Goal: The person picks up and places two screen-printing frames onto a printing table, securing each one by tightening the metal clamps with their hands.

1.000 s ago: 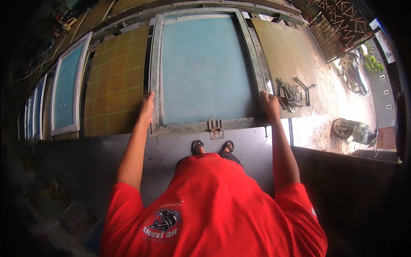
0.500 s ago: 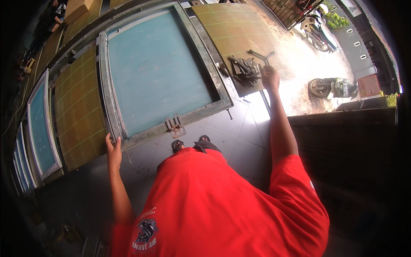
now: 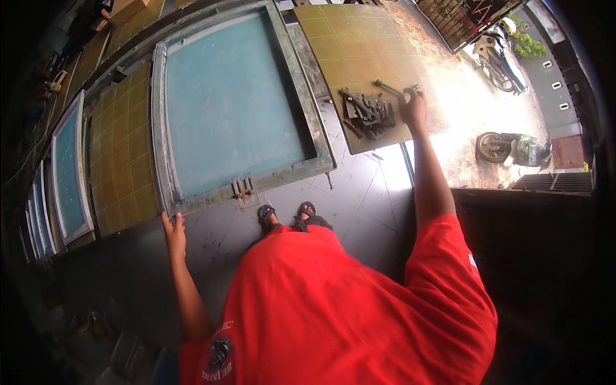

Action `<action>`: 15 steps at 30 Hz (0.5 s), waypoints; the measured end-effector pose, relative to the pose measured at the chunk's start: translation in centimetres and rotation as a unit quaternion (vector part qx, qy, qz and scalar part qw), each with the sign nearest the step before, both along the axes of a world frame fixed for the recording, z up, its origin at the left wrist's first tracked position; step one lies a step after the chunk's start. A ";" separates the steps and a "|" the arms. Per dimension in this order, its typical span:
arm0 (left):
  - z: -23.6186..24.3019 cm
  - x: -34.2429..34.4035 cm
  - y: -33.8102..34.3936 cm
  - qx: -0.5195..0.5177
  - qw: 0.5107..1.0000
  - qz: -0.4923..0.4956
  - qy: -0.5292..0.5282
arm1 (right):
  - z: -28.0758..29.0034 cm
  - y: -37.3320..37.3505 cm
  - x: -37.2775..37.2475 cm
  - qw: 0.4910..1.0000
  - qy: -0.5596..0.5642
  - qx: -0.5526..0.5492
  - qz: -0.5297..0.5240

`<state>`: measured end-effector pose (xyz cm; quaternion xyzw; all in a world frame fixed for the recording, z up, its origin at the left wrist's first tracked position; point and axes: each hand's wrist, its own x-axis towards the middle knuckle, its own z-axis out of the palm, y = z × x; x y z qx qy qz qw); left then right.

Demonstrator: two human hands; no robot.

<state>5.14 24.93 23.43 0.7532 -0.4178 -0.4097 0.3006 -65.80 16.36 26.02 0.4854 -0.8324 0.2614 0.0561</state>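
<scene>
My right hand (image 3: 414,110), raised at the right, is closed around a dark Y-shaped socket wrench (image 3: 389,88). The wrench is over a yellow-brown board (image 3: 353,38) marked with a light grid. Beside it on the board's near corner lies a heap of dark metal brackets and bolts (image 3: 367,110). My left hand (image 3: 175,239) is at the near left corner of a large metal screen-printing frame (image 3: 244,192) with blue-green mesh (image 3: 231,106). Its visible fingers are stretched and apart, close to that corner; contact is hard to tell. A slotted metal clamp plate (image 3: 244,190) sits on the frame's near edge.
Another gridded board (image 3: 122,154) and a smaller blue screen (image 3: 69,167) stand to the left. Grey floor tiles (image 3: 359,199) lie around my feet. A dark ledge (image 3: 513,212) runs at the right. Beyond it are a parked motorbike (image 3: 513,147) and bright paving. A cardboard box (image 3: 126,9) is at upper left.
The whole view has shifted a little. My right hand and the wrench have moved slightly right, away from the heap of brackets, and the wrench has turned. My left hand stays by the frame's corner.
</scene>
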 end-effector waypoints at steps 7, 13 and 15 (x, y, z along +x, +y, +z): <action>0.9 -1.2 -1.8 -0.040 0.997 0.008 -0.062 | 1.5 -1.1 7.3 0.977 0.052 0.018 0.207; 2.1 -4.9 -0.9 -0.249 0.894 -0.065 -0.367 | 1.4 -2.1 9.9 0.978 0.072 0.145 0.129; 2.4 -6.1 0.3 -0.299 0.872 -0.104 -0.374 | 1.2 -2.0 10.6 0.980 0.079 0.117 0.137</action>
